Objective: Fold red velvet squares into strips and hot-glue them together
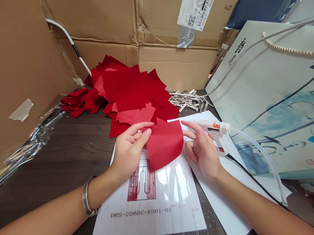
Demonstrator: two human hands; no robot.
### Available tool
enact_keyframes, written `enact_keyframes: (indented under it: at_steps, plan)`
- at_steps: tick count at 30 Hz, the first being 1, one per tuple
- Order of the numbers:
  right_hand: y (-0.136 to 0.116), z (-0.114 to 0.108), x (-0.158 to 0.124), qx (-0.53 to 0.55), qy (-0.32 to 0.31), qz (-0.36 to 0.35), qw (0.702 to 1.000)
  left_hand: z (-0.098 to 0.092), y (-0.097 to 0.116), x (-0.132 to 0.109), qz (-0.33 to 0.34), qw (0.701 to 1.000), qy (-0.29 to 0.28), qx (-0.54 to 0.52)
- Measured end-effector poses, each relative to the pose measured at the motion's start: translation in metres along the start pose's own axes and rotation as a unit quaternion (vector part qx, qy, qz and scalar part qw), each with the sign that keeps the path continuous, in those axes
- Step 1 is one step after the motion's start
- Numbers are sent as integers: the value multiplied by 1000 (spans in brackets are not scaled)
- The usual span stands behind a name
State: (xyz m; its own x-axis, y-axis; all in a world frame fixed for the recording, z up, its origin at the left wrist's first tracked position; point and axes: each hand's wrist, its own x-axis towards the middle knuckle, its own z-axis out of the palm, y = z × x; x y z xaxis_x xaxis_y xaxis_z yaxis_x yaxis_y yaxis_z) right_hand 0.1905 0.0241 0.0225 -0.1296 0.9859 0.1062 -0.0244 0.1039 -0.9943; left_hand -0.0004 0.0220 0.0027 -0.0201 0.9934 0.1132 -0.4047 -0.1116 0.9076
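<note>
1. My left hand: narrow grip, thumb pad pressed on the left edge of a rounded red sheet, fingers curled just behind it. Material could be paper or cloth; cannot tell.
2. My right hand: half open, not closed on anything. Fingertips at or just beside the sheet's right edge.
3. Sheet sits between both hands, above a clear glossy plastic-covered white printout. Printed code reads "DRS-206DC-E001-01"; a red-and-grey U-shaped diagram sits above it.
4. White hot-glue gun with orange trigger-side marking lies just beyond my right hand, on a loose white paper sheet. Black power cord runs from it.
5. Long curved clear plastic tube runs beside the gun.
6. Loose heap of red cut squares and a pile of silver metal hair clips lie farther ahead on a dark wood-grain table.
7. Brown cardboard box behind carries a white QR-code label, text too small to read. Pale ink-painted paper bag on the right shows dark Chinese characters; cannot read them.
8. Silver bangle on my left wrist.
</note>
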Motion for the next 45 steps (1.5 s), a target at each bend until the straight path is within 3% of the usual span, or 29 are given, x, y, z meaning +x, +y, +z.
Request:
enact_keyframes:
  at_steps: [3,6,12,21,26,29,34,40,45]
  plan:
    - [0,3,-1,18,-68,69,995,2,2,-2,-8,1000,-7,11]
    - [1,7,-3,28,-65,89,994,2,4,-4,-24,999,-28,-21]
    - [-2,8,-7,54,-3,72,996,5,7,-10,-78,992,-95,11]
    - [-2,9,-10,39,-59,46,996,6,5,-9,-73,994,-32,74]
    - [-1,9,-10,-13,-27,23,999,3,2,-10,-19,999,-43,-13]
    - [-1,9,-10,-11,-17,15,1000,3,3,-12,-8,999,-42,7]
    - [-4,11,-11,-8,-51,17,998,6,8,-14,-11,995,-56,77]
    - [-1,15,-14,9,-82,17,996,4,5,-15,-23,990,-130,40]
    - [1,15,-16,7,-130,9,991,5,5,-13,-60,985,-129,99]
